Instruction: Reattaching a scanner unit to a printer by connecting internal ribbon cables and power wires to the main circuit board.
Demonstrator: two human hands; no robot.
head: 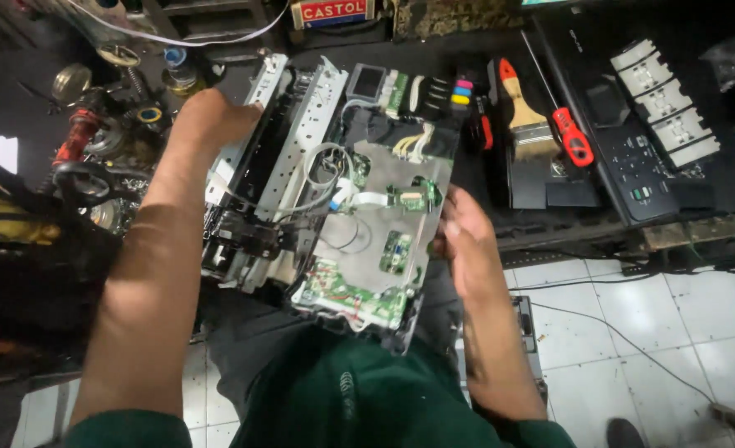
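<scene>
The left hand [214, 116] reaches far out, forearm stretched long up the left of the scene, and its fingers curl over the far left corner of the stripped printer chassis [334, 191], closed on the metal rail there. The right hand [460, 236] comes up from the near right, wrist bent inward, palm pressed flat against the right edge of the chassis with the fingers close together along its side; whether they wrap under the edge cannot be told.

The chassis rests on the person's lap, over dark trousers [251, 348], tilted so that its long axis runs from near to far, leaning slightly left at the far end. Its open side faces up, showing green circuit boards [346, 294], grey cables and a flat metal plate. Ink cartridges [461, 91] sit at its far right corner.

Further right lie a paintbrush [525, 112], a red-handled screwdriver [568, 133] and a black printer cover [633, 158]. White floor tiles [633, 332] spread near right.
</scene>
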